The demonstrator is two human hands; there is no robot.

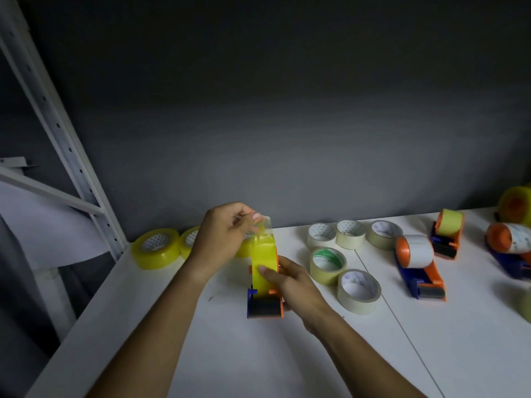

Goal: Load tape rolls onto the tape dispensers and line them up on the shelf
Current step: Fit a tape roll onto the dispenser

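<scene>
A: Head view: the yellow tape roll (264, 264) sits in the dispenser (265, 304) on the shelf (258, 354), right hand (290, 280) gripping its side.

B: The left hand (224, 234) pinches the loose tape end (263, 224) above the roll; the roller lies below, towards us.

A: Loaded dispensers (418, 265) wait right.

Both forearms reach forward and converge. The left hand (222, 235) is raised, fingers (253, 218) curled in a pinch; the right hand (290, 278) sits lower, fingers curled in a grip.
</scene>
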